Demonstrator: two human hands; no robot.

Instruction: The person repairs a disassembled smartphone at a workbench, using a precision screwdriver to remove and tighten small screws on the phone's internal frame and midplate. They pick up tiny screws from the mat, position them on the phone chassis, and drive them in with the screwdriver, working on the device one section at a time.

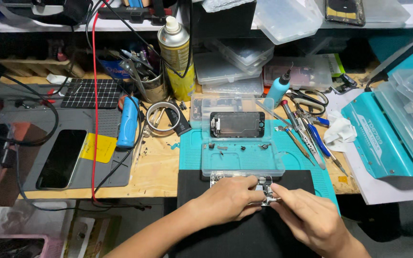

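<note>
The phone appears to be already opened and partly taken apart: its screen assembly [237, 124] lies face down in the clear plastic tray [243, 168] on the teal mat [190, 157], with a few small parts near it. The phone body [265, 189] rests on the black mat [194, 184] at the near edge of the desk [156, 167]. The left hand [228, 199] grasps and steadies it, while the right hand [307, 215] pinches something small at its right end; what exactly I cannot tell. Reassembly seems not yet begun.

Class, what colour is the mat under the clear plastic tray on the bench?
Teal mat, seen in the head view beneath the clear tray.
</note>
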